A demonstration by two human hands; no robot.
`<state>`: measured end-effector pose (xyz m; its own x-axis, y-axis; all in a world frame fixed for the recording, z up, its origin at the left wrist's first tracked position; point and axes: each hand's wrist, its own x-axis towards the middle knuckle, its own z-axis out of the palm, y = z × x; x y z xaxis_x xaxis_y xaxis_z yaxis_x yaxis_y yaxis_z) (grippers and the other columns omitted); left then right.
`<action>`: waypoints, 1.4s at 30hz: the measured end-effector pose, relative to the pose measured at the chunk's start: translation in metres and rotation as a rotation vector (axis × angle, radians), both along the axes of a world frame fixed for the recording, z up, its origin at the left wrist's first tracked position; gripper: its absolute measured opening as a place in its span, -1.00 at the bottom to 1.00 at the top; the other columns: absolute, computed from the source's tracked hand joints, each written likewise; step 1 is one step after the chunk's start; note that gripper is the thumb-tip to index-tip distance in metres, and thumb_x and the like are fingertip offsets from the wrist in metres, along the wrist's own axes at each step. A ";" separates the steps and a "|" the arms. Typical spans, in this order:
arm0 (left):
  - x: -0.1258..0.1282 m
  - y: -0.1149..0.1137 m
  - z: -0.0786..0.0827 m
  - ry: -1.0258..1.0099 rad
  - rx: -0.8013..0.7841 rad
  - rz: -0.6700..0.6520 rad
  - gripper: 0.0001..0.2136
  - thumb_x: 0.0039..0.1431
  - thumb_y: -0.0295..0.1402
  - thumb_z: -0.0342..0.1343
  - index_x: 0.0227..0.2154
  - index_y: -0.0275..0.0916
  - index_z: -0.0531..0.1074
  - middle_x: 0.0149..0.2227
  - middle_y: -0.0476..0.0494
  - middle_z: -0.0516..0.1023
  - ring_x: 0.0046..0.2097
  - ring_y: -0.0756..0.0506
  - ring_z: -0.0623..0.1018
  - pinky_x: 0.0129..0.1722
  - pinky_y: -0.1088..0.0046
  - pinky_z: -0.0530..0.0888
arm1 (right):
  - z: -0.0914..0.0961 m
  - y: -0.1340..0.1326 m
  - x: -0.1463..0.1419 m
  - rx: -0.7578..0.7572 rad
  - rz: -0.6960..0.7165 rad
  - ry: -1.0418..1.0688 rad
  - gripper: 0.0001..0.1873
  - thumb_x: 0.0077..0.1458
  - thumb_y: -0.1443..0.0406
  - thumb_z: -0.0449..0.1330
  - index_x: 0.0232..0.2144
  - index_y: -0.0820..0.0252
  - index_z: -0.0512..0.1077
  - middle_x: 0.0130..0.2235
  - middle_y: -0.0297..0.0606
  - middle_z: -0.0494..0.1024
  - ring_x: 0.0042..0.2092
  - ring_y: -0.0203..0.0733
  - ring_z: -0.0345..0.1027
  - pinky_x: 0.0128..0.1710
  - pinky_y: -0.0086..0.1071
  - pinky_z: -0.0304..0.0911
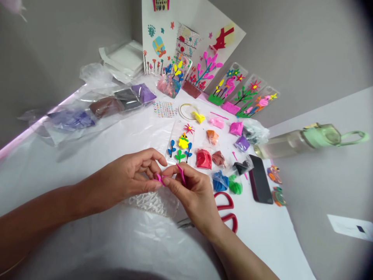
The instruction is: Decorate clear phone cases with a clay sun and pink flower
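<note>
A small piece of pink modelling clay (159,179) is pinched between the fingertips of both hands. My left hand (136,171) is closed on it from the left, thumb below and fingers curled. On its right side, my right hand (192,190) pinches the same piece; a thin pink strip (181,174), perhaps a tool, also sticks out between its fingers. Just beyond lies a clear phone case (172,136) decorated with a clay sun, yellow bird and blue and green plants. Beneath the hands is a clear, textured sheet (154,204), partly covered.
Red-handled scissors (231,221) lie beside my right wrist. Wrapped clay lumps, including a red one (203,159) and a blue one (220,181), spread to the right. Further out are a black phone (261,179) and a bottle (294,142). Decorated cases and a picture board (166,19) stand behind.
</note>
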<state>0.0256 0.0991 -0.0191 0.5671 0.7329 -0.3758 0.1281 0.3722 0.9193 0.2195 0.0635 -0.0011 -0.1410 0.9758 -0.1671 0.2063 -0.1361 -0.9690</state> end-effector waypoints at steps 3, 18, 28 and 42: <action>0.000 0.000 0.001 -0.001 -0.004 -0.013 -0.63 0.12 -0.18 0.31 -0.03 -0.09 0.42 -0.14 -0.05 0.64 -0.10 -0.17 0.64 -0.13 0.36 0.51 | 0.000 -0.001 0.001 0.035 0.011 -0.045 -0.92 0.18 0.27 0.33 -0.36 0.13 0.60 -0.38 -0.37 0.51 -0.38 -0.32 0.23 -0.36 -0.41 0.17; -0.001 0.000 -0.001 0.007 0.028 -0.040 -0.67 0.13 -0.18 0.31 -0.07 -0.07 0.44 -0.21 -0.01 0.60 -0.15 -0.12 0.59 -0.18 0.40 0.49 | -0.003 0.001 0.002 -0.026 0.023 0.017 -0.88 0.18 0.23 0.35 -0.38 0.13 0.61 -0.37 -0.35 0.55 -0.31 -0.25 0.38 -0.26 -0.39 0.30; -0.016 0.014 -0.012 0.087 0.027 -0.220 -0.73 0.22 -0.03 0.25 -0.22 -0.11 0.51 -0.45 0.06 0.39 -0.42 -0.03 0.34 -0.44 0.53 0.29 | 0.011 -0.005 0.017 0.057 0.011 -0.041 -0.82 0.33 0.18 0.23 -0.17 0.14 0.56 -0.45 -0.39 0.48 -0.40 -0.31 0.31 -0.37 -0.47 0.25; -0.021 0.014 -0.028 0.399 0.578 -0.324 -0.74 0.35 -0.10 0.07 -0.23 -0.06 0.61 -0.19 -0.02 0.60 -0.24 -0.08 0.57 -0.23 0.50 0.45 | 0.029 -0.052 0.073 -0.072 -0.090 -0.295 -0.60 0.33 0.01 0.16 -0.39 0.18 0.47 -0.45 -0.31 0.43 -0.41 -0.27 0.25 -0.45 -0.43 0.14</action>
<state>0.0050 0.1132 -0.0476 0.6884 0.6957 -0.2052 0.5115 -0.2651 0.8174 0.2920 0.0119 0.0283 0.0100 0.9662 -0.2575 0.4612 -0.2330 -0.8562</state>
